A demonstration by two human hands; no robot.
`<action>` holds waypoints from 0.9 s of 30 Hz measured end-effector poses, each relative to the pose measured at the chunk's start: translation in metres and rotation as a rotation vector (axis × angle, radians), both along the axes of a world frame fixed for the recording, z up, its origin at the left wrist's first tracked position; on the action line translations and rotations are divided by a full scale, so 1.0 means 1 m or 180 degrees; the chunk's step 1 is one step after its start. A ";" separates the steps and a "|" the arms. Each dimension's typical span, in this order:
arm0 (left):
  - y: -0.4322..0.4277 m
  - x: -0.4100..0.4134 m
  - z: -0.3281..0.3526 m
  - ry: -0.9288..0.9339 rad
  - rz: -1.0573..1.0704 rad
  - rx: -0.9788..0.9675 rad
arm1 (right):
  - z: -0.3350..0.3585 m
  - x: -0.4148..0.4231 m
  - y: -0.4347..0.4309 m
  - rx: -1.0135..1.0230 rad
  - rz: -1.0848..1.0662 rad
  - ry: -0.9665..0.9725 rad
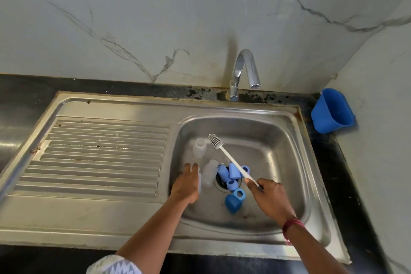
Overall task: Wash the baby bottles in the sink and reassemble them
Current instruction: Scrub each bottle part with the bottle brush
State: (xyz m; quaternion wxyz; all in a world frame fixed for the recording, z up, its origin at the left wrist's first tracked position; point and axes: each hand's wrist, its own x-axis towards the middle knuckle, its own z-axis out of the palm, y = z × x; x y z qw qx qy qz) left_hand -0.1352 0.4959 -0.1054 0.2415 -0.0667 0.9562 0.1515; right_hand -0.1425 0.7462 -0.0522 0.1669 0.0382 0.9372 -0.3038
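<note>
Bottles (210,173) of clear plastic sit in the left part of the sink basin (280,140): one stands at the far left, one lies beside the drain (220,182), and a third shows only as a clear edge along the right side of your left hand (185,184). Just right of them, blue caps and collars (229,173) are heaped over the drain, with a darker blue cap (232,203) nearer to you. Your left hand's fingers reach out straight and close together; you cannot tell whether they hold that third bottle. Your right hand (270,196) curls its fingers round the near end of the white bottle brush (231,159), its bristles pointing far and left above the basin. The ribbed drainboard (100,153) lies to the left, the tap (242,71) stands behind, and a blue tub (332,111) sits on the dark counter at far right.
</note>
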 end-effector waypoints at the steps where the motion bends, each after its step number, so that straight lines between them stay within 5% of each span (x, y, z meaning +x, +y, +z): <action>1: 0.001 -0.001 -0.003 -0.0103 -0.0036 -0.0148 | -0.001 0.000 0.000 -0.0035 -0.0035 -0.0035; 10: 0.011 -0.021 -0.026 -0.0331 0.0065 -0.1004 | -0.020 -0.024 0.009 -0.0183 -0.0083 -0.0276; 27: 0.023 -0.040 -0.010 0.0067 0.0222 -0.0738 | -0.027 -0.050 0.013 -0.0173 -0.0103 -0.0465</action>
